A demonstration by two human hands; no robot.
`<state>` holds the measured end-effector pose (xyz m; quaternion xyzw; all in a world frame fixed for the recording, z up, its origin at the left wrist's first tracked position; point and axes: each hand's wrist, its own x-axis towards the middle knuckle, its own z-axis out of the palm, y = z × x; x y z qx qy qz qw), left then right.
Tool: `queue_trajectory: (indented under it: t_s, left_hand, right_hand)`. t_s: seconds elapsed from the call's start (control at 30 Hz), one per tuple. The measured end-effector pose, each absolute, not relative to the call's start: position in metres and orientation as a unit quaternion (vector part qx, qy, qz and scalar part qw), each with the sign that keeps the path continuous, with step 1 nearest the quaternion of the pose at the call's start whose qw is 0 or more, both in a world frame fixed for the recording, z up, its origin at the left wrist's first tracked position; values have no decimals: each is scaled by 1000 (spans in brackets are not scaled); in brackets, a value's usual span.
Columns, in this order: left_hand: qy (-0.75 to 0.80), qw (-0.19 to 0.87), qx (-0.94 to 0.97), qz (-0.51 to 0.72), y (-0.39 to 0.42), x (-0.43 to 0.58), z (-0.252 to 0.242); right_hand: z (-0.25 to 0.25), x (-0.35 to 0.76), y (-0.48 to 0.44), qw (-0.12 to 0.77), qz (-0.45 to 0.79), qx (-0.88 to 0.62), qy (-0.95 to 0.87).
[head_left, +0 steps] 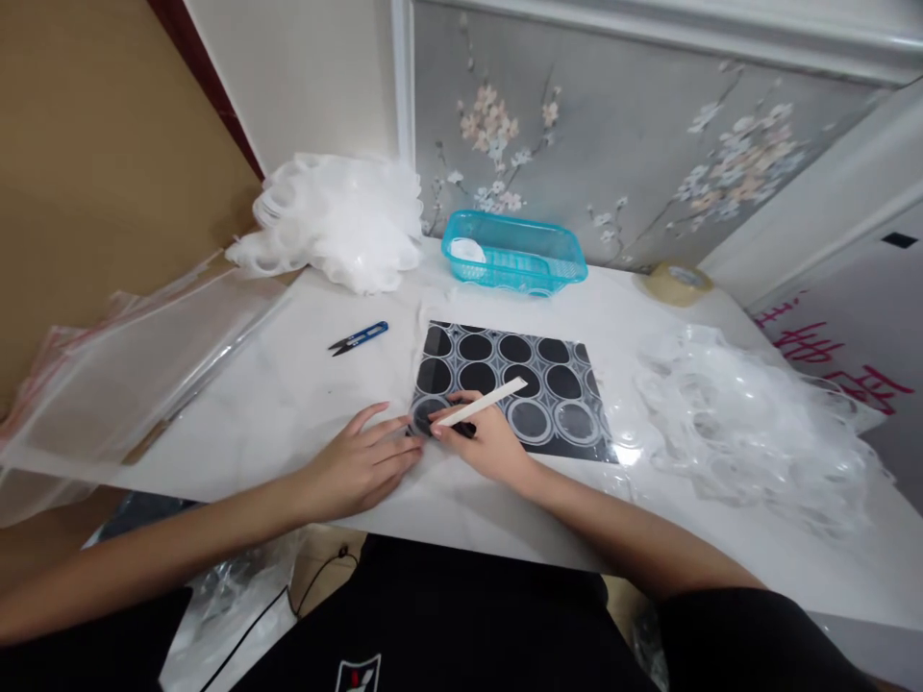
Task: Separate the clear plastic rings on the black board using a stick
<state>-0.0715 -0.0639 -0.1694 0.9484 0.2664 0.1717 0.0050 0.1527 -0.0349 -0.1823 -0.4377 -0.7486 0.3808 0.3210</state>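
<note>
A black sheet with rows of grey-ringed circles (515, 348) lies on the white table, and a glossy clear film seems to cover it. Its lower left corner is where both hands meet. My left hand (361, 466) rests flat there with fingers spread, the fingertips at the sheet's edge. Closed around a slim white stick with a slanted end (491, 396), my right hand (494, 442) leans on the sheet over the lower left circles. A small dark piece shows beneath its fingers; I cannot tell what it is. The stick's working tip is hidden.
Blue thread snips (369, 334) lie left of the sheet. Behind it stands a turquoise basket (537, 261) with a white round piece inside. White ring-cut material is piled at the back left (346, 221) and the right (750, 432). Clear bags (159, 360) and a tape roll (676, 283) sit at the sides.
</note>
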Motion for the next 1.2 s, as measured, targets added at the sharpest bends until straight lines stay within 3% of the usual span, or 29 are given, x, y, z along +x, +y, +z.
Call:
queue_trajectory:
  t_s: [0.2, 0.33, 0.43, 0.53, 0.6, 0.67, 0.77, 1.0, 1.2]
  left_hand:
    - [265, 19, 948, 174, -64, -72, -172]
    - [275, 38, 943, 183, -63, -71, -174]
    - [268, 49, 942, 196, -63, -71, -175]
    - [266, 48, 940, 207, -63, -73, -176]
    - [266, 47, 939, 215, -63, -74, -176]
    - [263, 50, 937, 222, -62, -74, -174]
    - [262, 51, 935, 232, -61, -72, -172]
    - [175, 8, 971, 161, -58, -41, -173]
    - [161, -4, 978, 129, -49, -20, -179]
  right_hand:
    - [-188, 156, -38, 312, 302, -390, -812]
    - [-189, 152, -46, 238, 176, -286, -912]
    - [-185, 151, -35, 211, 123, -307, -920]
    - [-172, 171, 2, 271, 114, -439, -849]
    - [-159, 197, 30, 374, 115, -560, -730]
    - [-147, 225, 47, 419, 97, -608, -667]
    - [-143, 247, 34, 435, 123, -614, -647]
    - [-188, 211, -52, 377, 326, -469, -729]
    - [-197, 208, -51, 371, 342, -459, -731]
